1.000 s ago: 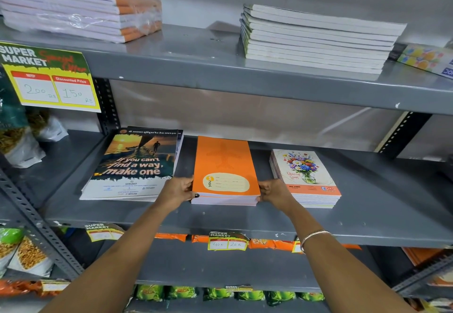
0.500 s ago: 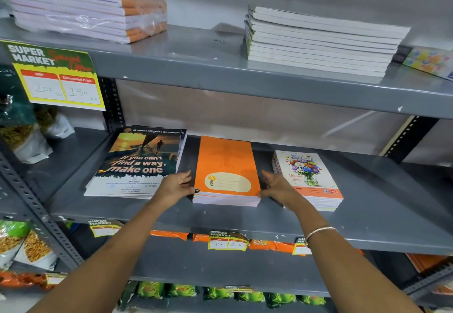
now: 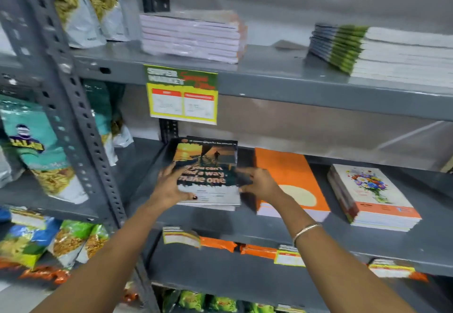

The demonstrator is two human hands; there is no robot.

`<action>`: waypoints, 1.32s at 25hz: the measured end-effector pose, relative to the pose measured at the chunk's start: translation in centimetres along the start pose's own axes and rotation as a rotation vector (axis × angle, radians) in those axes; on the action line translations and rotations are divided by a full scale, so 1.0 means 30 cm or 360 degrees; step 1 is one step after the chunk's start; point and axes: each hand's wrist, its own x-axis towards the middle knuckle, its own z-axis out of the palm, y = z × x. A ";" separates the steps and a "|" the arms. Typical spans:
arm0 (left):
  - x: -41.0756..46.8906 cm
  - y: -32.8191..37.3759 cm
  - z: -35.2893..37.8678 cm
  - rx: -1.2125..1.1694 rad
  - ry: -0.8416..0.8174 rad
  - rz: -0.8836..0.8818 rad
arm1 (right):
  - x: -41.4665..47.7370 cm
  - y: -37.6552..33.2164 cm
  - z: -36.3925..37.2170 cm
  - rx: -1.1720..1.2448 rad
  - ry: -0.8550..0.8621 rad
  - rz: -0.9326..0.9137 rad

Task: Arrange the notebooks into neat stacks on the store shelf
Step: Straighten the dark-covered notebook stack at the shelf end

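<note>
On the middle shelf (image 3: 306, 236) lie three notebook stacks. The left one is a sunset-cover stack (image 3: 208, 165) printed "make one". My left hand (image 3: 169, 187) presses its left edge, thumb on the cover. My right hand (image 3: 259, 184) holds its right edge, fingers spread. To the right sit an orange stack (image 3: 291, 177) and a flower-cover stack (image 3: 372, 195), both untouched. The view is blurred by motion.
The upper shelf carries a plastic-wrapped notebook pack (image 3: 191, 35) and a slanted green-spined stack (image 3: 382, 52). A yellow price sign (image 3: 182, 97) hangs from its edge. A perforated grey upright (image 3: 81, 126) divides off snack bags (image 3: 41, 150) at left. Price tags and orange packets line the lower shelf.
Both hands left the orange stack and moved left onto the sunset-cover stack. My view swung left, so the shelves shifted right in frame.
</note>
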 end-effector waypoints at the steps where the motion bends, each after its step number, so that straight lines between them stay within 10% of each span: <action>1: 0.003 -0.048 -0.032 0.0113 -0.0125 0.0013 | 0.018 -0.035 0.047 -0.0015 -0.0089 0.0031; 6: -0.005 -0.162 -0.082 -0.0228 -0.0624 0.0095 | 0.047 -0.070 0.147 -0.0147 -0.0229 0.0275; 33: 0.126 -0.272 -0.049 -0.0666 -0.0422 -0.0146 | 0.054 -0.032 0.207 0.0132 -0.0018 0.0559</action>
